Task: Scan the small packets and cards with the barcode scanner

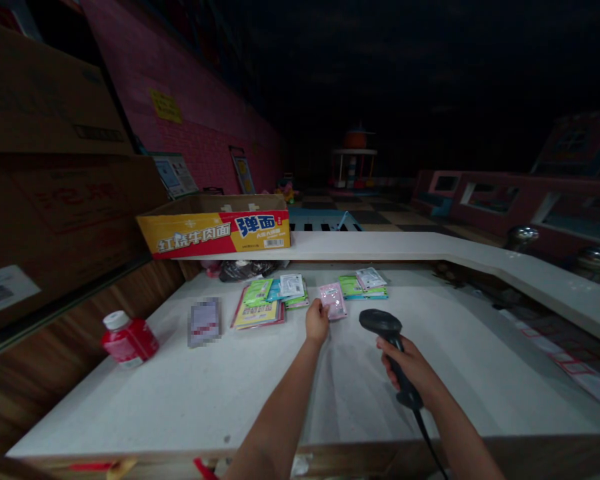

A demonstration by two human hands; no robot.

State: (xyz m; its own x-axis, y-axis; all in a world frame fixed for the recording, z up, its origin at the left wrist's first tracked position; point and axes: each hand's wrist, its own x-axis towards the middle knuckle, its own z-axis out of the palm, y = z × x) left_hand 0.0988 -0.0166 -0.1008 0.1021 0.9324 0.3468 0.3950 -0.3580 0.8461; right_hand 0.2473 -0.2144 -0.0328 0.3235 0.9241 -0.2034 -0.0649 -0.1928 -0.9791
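Observation:
My left hand (318, 321) is closed on the left edge of a small pink packet (333, 301), whose face with printing is turned up. In my right hand (411, 365) is a black barcode scanner (381, 323), gripped by its handle, with its head just right of the packet and its cable running down off the front edge. Beyond the scanner lies a small stack of green and white packets (363, 287). Left of my left hand is a larger pile of green, blue and white packets (280, 291) on top of a yellow packet (258, 314).
A red bottle with a white cap (130, 340) and a blurred-out flat item (205, 322) are on the white counter (180, 400). A yellow and red noodle carton (220, 233) sits on the raised ledge (370, 245). Brown boxes (70, 220) are stacked at left.

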